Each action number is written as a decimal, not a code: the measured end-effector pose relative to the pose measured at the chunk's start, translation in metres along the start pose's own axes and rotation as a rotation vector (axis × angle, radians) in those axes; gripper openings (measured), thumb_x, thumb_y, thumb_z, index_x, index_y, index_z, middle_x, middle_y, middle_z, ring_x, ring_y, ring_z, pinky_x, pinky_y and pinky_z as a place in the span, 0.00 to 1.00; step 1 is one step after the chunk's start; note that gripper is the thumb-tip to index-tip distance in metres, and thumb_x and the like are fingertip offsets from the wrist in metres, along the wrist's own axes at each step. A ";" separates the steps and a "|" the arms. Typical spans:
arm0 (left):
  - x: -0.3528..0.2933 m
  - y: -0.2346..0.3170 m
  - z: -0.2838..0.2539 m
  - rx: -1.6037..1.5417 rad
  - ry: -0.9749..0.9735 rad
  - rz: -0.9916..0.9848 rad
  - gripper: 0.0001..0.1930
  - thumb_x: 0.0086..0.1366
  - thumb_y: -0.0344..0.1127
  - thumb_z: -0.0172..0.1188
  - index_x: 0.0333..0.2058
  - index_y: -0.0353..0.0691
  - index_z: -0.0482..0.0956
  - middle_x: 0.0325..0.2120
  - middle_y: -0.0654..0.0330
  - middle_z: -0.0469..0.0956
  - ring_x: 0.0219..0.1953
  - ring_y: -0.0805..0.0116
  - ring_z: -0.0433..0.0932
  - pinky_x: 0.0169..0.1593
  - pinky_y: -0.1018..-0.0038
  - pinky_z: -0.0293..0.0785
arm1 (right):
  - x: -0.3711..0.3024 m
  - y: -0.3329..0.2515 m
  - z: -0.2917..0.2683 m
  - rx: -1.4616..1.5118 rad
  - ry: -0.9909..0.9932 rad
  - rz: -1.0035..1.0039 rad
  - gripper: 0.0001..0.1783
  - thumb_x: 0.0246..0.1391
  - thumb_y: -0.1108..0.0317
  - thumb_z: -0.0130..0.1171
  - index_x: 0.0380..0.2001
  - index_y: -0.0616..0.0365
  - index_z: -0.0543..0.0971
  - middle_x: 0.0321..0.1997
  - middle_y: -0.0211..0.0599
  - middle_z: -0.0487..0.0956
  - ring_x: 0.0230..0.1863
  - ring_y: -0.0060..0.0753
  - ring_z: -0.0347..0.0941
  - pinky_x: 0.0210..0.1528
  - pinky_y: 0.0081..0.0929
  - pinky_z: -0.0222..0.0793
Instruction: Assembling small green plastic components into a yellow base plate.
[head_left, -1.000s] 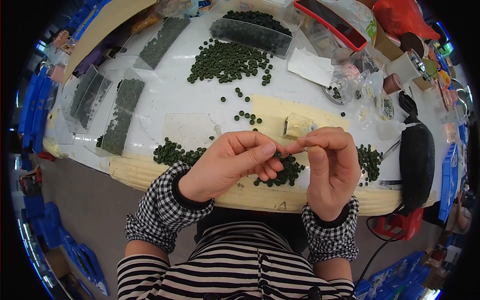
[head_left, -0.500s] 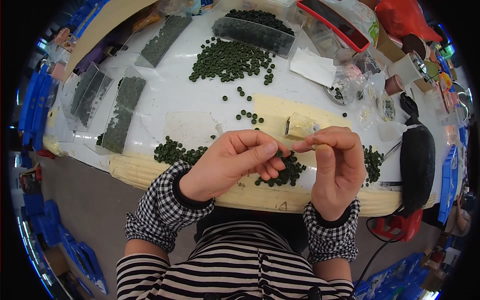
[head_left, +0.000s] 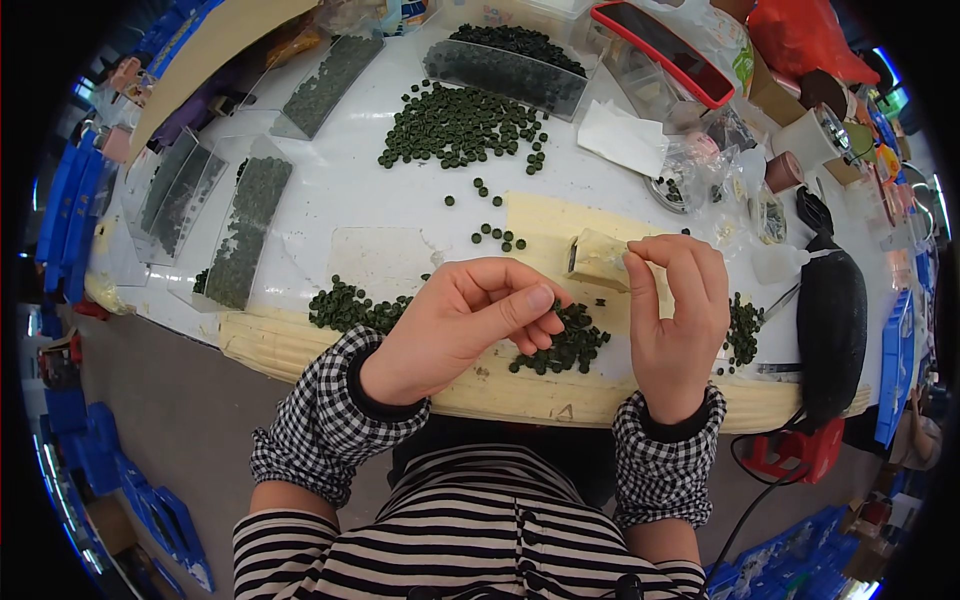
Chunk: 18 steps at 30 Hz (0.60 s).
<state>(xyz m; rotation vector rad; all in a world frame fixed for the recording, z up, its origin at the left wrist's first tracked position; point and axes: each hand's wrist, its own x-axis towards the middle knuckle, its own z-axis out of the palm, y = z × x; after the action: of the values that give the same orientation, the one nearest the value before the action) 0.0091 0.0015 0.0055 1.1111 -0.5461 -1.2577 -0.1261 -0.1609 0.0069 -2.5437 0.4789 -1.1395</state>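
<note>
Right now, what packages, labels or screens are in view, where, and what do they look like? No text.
Phone or tablet: far edge of the white table, flat, dark screen, red rim.
Clear bags: left side, flat, filled with dark green discs.
Clear tray: top centre, long, holding green discs.
Red bag: top right corner, crumpled.
Cream block: in the right hand grip, dark end; left hand beside it.
</note>
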 end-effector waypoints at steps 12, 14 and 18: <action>-0.002 -0.006 0.000 0.079 0.001 0.094 0.11 0.71 0.35 0.54 0.40 0.32 0.79 0.30 0.62 0.80 0.31 0.78 0.77 0.39 0.80 0.75 | -0.017 -0.031 -0.002 0.319 -0.079 -0.062 0.16 0.37 0.78 0.71 0.34 0.59 0.83 0.33 0.35 0.77 0.33 0.36 0.72 0.33 0.29 0.67; -0.002 -0.006 0.000 0.098 0.003 0.093 0.11 0.71 0.35 0.54 0.40 0.31 0.79 0.30 0.62 0.80 0.31 0.78 0.77 0.38 0.80 0.75 | -0.017 -0.030 0.000 0.332 -0.073 -0.064 0.15 0.36 0.78 0.71 0.33 0.59 0.83 0.32 0.35 0.77 0.33 0.36 0.71 0.33 0.28 0.67; -0.003 -0.006 0.004 0.066 0.052 0.150 0.11 0.70 0.33 0.55 0.42 0.31 0.79 0.31 0.60 0.81 0.32 0.76 0.79 0.40 0.79 0.77 | -0.018 -0.029 0.001 0.345 -0.047 -0.019 0.14 0.36 0.78 0.71 0.32 0.59 0.83 0.32 0.34 0.77 0.32 0.35 0.71 0.33 0.27 0.67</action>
<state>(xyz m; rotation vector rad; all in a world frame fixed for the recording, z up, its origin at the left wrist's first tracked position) 0.0023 0.0029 0.0025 1.1333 -0.6239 -1.0853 -0.1312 -0.1276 0.0061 -2.2729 0.2233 -1.0619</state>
